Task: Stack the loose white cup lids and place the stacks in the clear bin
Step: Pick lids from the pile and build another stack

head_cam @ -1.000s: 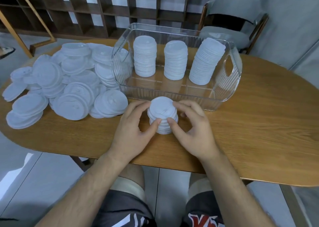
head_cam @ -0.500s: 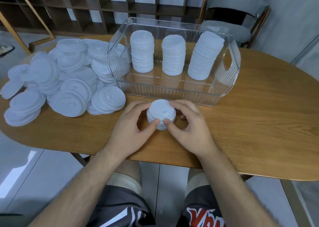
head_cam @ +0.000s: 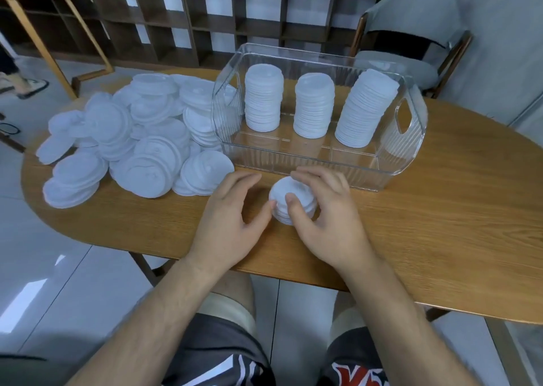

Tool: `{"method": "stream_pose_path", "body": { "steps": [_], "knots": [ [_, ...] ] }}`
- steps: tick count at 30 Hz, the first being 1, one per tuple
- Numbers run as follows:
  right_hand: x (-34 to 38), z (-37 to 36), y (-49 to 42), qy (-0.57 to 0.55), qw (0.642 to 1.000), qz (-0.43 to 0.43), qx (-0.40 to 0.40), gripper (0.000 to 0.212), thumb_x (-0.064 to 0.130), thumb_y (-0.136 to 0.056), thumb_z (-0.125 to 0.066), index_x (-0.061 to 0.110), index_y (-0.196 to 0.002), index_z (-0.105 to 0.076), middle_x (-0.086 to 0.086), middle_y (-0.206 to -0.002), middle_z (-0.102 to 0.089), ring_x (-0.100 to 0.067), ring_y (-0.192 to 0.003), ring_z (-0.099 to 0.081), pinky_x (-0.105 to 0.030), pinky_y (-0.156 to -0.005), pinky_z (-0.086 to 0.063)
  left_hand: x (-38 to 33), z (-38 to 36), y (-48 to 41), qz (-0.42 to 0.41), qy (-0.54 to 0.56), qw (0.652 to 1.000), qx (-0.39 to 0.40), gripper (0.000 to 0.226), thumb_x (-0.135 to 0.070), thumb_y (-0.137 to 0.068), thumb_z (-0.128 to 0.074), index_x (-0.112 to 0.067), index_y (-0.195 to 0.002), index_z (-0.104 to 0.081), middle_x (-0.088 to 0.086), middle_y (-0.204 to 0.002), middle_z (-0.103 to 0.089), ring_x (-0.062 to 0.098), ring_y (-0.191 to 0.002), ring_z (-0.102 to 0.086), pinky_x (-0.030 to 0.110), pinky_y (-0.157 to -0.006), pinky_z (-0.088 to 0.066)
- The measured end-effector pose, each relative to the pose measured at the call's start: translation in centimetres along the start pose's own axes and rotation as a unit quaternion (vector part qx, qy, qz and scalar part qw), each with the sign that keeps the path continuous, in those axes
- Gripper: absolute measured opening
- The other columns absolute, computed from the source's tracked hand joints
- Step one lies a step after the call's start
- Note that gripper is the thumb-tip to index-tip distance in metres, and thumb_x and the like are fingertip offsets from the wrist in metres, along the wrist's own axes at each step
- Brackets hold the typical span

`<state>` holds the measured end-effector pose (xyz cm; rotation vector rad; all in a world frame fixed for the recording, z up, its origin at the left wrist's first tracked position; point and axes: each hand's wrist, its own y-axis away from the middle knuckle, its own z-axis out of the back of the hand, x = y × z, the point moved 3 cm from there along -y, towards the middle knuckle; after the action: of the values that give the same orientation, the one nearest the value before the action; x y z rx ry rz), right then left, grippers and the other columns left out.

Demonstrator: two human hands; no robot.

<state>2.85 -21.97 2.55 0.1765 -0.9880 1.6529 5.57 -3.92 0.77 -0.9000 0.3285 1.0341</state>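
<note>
Three finished stacks [head_cam: 314, 105] stand in the clear bin [head_cam: 296, 170] toward its far wall, the right-most one leaning. A fourth, short stack [head_cam: 289, 193] sits on the surface [head_cam: 440, 209] near its front edge, just outside the bin's near wall. Your right hand [head_cam: 326, 218] pinches that short stack, thumb on its near side and fingers curled over its far side. Your left hand [head_cam: 226, 218] lies loosely curled just beside it, holding nothing, with its thumb tip at the stack's left side; whether it actually touches is hard to tell. Expect these lids to be thin, light plastic and slick against each other, so a stack will likely shear sideways if you squeeze only the top. Take it low on the sides with both hands, fingers reaching the bottom lid. Loose lids [head_cam: 141, 139] lie heaped toward the left end of the surface, some visible only through the bin's ribbed wall. Your fingers hide the short stack's far side, so you can't judge its lid count or whether it is nested squarely
</note>
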Motion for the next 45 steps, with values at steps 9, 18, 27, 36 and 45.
{"method": "stream_pose_path", "body": {
  "steps": [9,18,27,36,45],
  "knots": [
    [5.9,-8.6,-4.9,0.000,0.992,-0.020,0.128,0.044,0.019,-0.097,-0.056,0.005,-0.138,-0.055,-0.013,-0.135,-0.057,-0.025,-0.128,-0.050,-0.034,-0.111,-0.038,4.4,4.7,-0.9,0.023,-0.169,0.983,-0.065,0.054,-0.036,-0.096,-0.056,0.003,-0.134,-0.056,0.017,-0.136,-0.055,0.029,-0.130,-0.048,0.036,-0.113,-0.036],
    [5.4,-11.7,-5.6,0.023,0.974,-0.124,0.190,0.040,0.010,-0.092,-0.054,0.005,-0.132,-0.053,-0.014,-0.126,-0.059,-0.030,-0.121,-0.054,-0.041,-0.103,-0.045,6.3,4.7,-1.3,0.056,-0.231,0.971,0.001,0.063,-0.036,-0.093,-0.061,0.004,-0.141,-0.051,0.018,-0.143,-0.054,0.034,-0.134,-0.047,0.044,-0.111,-0.037],
    [5.3,-11.6,-5.2,0.035,0.982,-0.100,0.159,0.036,0.008,-0.095,-0.057,0.003,-0.130,-0.055,-0.012,-0.125,-0.055,-0.027,-0.116,-0.054,-0.030,-0.093,-0.043,6.3,5.3,-1.3,0.050,-0.179,0.982,-0.022,0.060,-0.039,-0.091,-0.060,-0.002,-0.138,-0.055,0.011,-0.142,-0.055,0.028,-0.134,-0.046,0.043,-0.111,-0.038],
    [5.5,-6.3,-4.5,-0.003,0.998,-0.014,0.057,0.042,0.014,-0.097,-0.062,0.000,-0.136,-0.054,-0.012,-0.133,-0.054,-0.029,-0.122,-0.053,-0.040,-0.104,-0.045,3.7,5.1,-2.0,0.035,-0.086,0.993,-0.066,0.049,-0.045,-0.092,-0.059,-0.012,-0.128,-0.063,-0.001,-0.124,-0.063,0.018,-0.121,-0.053,0.021,-0.108,-0.033],
    [0.9,-0.3,-1.4,-0.050,0.999,-0.010,0.000,0.048,0.025,-0.095,-0.071,0.004,-0.137,-0.058,-0.003,-0.134,-0.054,-0.008,-0.126,-0.051,-0.012,-0.108,-0.034,0.7,0.3,-1.9,0.007,0.010,1.000,-0.003,0.063,-0.055,-0.093,-0.055,-0.013,-0.141,-0.056,0.002,-0.130,-0.054,0.014,-0.127,-0.048,0.018,-0.111,-0.029]
  ]
}}
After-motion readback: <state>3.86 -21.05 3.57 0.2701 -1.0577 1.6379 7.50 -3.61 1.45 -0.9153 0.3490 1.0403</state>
